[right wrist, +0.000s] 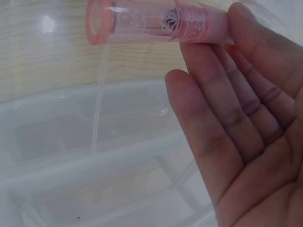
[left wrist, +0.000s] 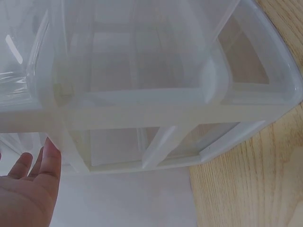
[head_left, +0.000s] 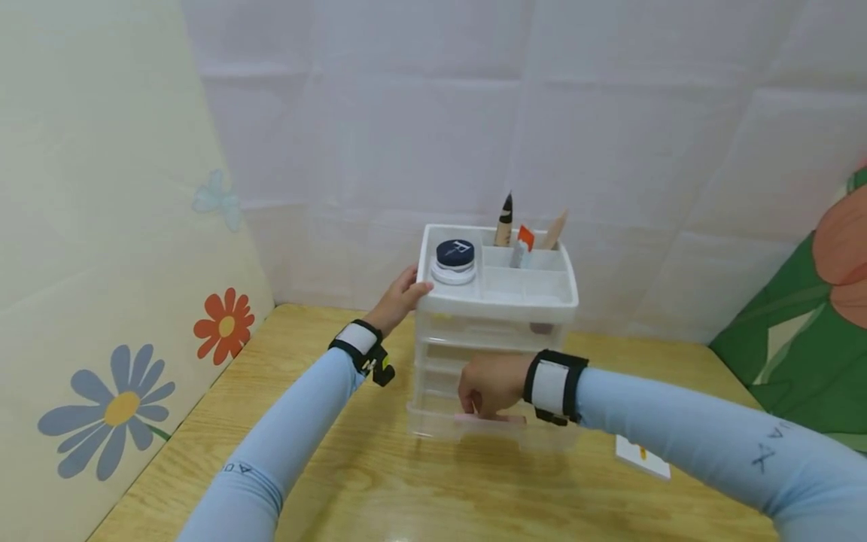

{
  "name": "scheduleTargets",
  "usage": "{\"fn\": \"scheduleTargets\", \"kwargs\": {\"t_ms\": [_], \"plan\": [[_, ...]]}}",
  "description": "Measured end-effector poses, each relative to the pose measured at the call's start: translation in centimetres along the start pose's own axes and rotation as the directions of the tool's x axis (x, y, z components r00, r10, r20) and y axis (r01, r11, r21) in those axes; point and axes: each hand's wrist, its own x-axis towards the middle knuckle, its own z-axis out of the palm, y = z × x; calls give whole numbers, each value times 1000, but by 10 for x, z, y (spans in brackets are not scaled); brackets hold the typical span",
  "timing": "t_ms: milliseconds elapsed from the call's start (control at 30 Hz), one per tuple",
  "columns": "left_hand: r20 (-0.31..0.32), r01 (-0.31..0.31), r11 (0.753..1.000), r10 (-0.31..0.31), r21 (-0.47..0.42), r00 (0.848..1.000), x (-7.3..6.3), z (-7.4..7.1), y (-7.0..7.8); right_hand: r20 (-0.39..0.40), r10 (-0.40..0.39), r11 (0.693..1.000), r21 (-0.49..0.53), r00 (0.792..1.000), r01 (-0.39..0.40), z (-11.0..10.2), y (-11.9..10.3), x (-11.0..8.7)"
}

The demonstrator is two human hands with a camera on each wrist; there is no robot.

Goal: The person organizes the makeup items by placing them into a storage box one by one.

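A white drawer organizer point(head_left: 494, 301) with clear drawers stands on the table. My left hand point(head_left: 400, 299) grips its upper left corner, thumb on the rim; in the left wrist view its fingers point(left wrist: 49, 163) touch the side frame. The lowest drawer point(head_left: 433, 427) is pulled out. My right hand point(head_left: 493, 382) is bent down over that drawer. In the right wrist view, its thumb and fingers pinch one end of a pink, see-through lipstick tube point(right wrist: 147, 21), which lies sideways above the drawer's edge.
On the organizer's top sit a round dark-lidded compact point(head_left: 455, 254), a black-tipped pen-like tube point(head_left: 504, 222), an orange-capped tube point(head_left: 523, 247) and a beige tube point(head_left: 555, 229). A white card point(head_left: 642, 457) lies on the wooden table point(head_left: 379, 482) at right. A pale cloth wall point(head_left: 379, 150) stands behind.
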Motion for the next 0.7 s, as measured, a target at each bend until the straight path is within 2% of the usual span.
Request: {"fn": "scheduleTargets", "kwargs": {"t_ms": [133,400,567,700], "plan": [[-3,0,1000,0,1,1000,1,0,-2,6,11,1000,11,1000,-11,0,1,-1],[-11,23,1000,-23,-5,1000,1,1,-4,32,125,987,100,992,-127,-8,0,-9],[-1,23,1000,-23,4,1000,-2,1,3,-2,124,986,114,992,-123,-31,-1,-28],[9,22,1000,-23,11,1000,-2,0,3,-52,109,984,145,993,-100,-54,0,-56]]}}
